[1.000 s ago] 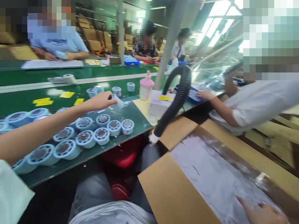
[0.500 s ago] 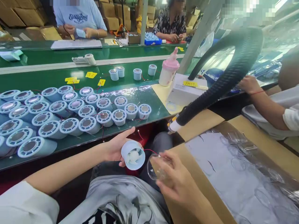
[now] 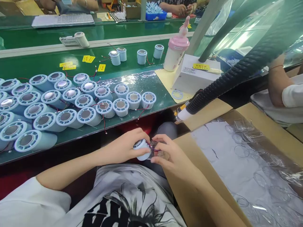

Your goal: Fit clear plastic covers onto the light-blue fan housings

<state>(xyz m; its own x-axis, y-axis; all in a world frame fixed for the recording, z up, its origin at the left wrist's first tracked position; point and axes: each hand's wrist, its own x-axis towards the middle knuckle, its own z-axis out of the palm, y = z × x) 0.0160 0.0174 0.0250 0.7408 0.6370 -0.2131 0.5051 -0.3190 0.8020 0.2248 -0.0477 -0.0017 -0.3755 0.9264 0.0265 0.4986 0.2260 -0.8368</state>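
Note:
Just above my lap, my left hand (image 3: 132, 143) is closed around a light blue cylindrical fan unit (image 3: 142, 151), which lies on its side with its open end toward the right. My right hand (image 3: 169, 151) pinches a clear plastic cup-like piece (image 3: 157, 150) against that end. Thin dark red wires run between the two parts, near my right fingertips. How far the clear piece overlaps the blue unit is hidden by my fingers. Many similar blue units (image 3: 46, 121) stand or lean in rows on the green table (image 3: 163, 105) beyond my left arm.
An open cardboard box (image 3: 208, 173) with clear plastic pieces (image 3: 241, 151) is at my right. Above it hangs a black ribbed hose (image 3: 217, 88). A pink-lidded bottle (image 3: 176, 52) and white box (image 3: 193, 74) stand on the table. A co-worker's arm (image 3: 279, 82) is at right.
My hands have come together. The blue unit has turned from its open end facing me to lying sideways, and the clear piece has moved left against it. The view has tilted down.

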